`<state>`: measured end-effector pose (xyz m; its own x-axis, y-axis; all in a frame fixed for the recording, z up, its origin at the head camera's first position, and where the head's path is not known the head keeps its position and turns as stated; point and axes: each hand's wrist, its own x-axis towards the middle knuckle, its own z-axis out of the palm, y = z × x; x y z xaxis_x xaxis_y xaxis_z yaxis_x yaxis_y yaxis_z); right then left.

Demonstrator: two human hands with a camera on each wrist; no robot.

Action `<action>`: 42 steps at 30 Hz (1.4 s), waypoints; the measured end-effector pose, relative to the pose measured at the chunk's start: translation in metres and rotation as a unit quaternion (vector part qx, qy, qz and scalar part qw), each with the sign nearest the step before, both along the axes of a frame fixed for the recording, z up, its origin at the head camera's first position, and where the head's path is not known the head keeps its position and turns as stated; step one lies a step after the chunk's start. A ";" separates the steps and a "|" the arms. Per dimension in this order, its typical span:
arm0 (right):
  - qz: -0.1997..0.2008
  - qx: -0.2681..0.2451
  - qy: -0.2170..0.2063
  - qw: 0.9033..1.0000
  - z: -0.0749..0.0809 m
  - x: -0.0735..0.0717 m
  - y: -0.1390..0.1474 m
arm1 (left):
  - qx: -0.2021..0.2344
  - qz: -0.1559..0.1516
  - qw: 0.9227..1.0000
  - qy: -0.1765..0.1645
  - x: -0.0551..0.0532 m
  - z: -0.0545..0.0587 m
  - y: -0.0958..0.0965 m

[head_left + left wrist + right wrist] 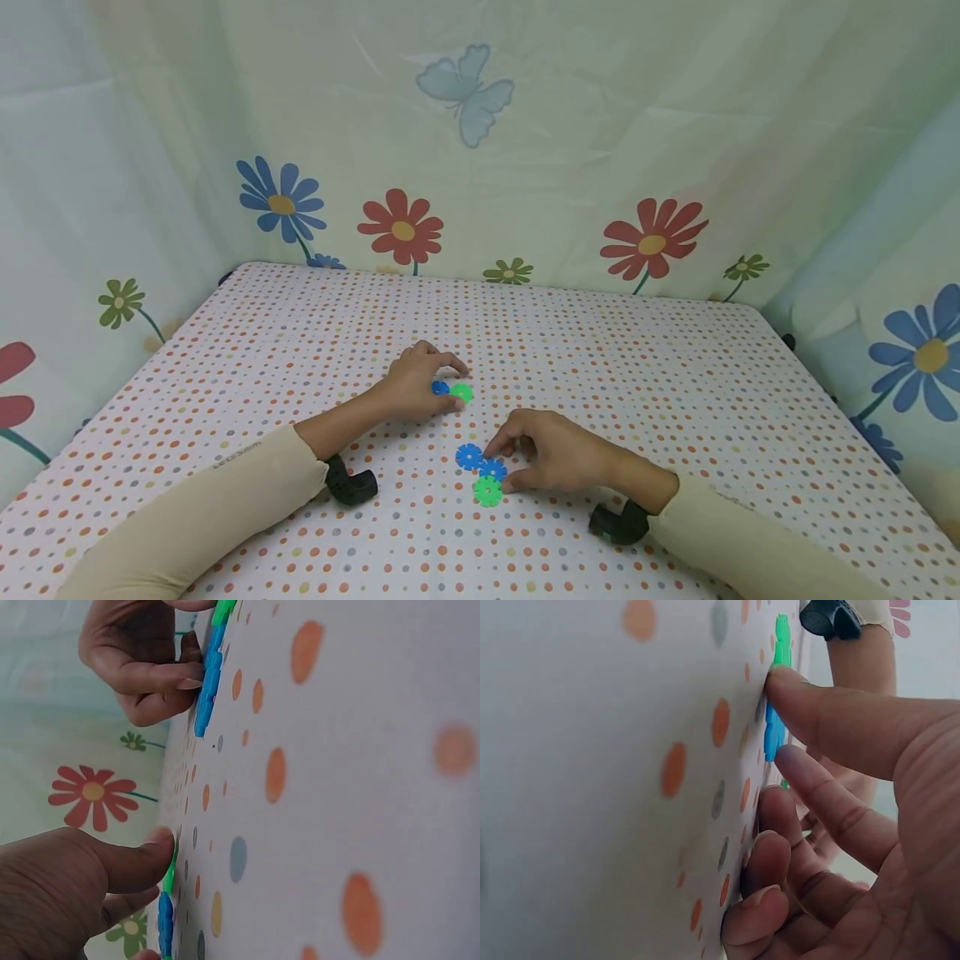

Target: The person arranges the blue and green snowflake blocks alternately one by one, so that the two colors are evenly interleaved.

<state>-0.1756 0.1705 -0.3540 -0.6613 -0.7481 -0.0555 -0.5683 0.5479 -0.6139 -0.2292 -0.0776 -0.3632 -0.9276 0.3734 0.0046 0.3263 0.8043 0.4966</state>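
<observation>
Small notched plastic discs, like interlocking snowflake pieces, lie on the dotted table in two clusters. My left hand (420, 382) curves around the far cluster, a blue disc (440, 388) beside a green disc (462, 392). Its thumb tip meets the green edge, and its index finger arches beyond with a gap. Nearer, my right hand (558, 450) pinches at a row of two blue discs (469, 456) and a green disc (488, 492). In the right wrist view its thumb (817, 709) presses by the green piece, the index fingertip at the blue end.
A white cloth with coloured dots covers the table (637, 367). Flower-printed curtains (555, 167) rise behind and at both sides. Black wrist cameras (350, 483) sit under both wrists, close to the tabletop.
</observation>
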 end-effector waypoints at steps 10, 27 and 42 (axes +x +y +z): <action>-0.010 -0.007 0.000 1.000 -0.003 0.000 0.000 | 0.013 -0.005 1.000 0.009 -0.001 -0.003 -0.003; -0.006 0.023 0.017 1.000 0.000 0.002 -0.003 | 0.025 -0.015 0.999 0.021 -0.003 -0.006 -0.005; 0.027 0.013 0.001 1.000 0.002 0.005 -0.011 | 0.028 -0.015 0.999 0.018 -0.002 -0.006 -0.004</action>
<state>-0.1703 0.1598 -0.3524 -0.6208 -0.7805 -0.0738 -0.5983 0.5326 -0.5987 -0.2313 -0.0819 -0.3691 -0.9151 0.3986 0.0601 0.3682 0.7658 0.5272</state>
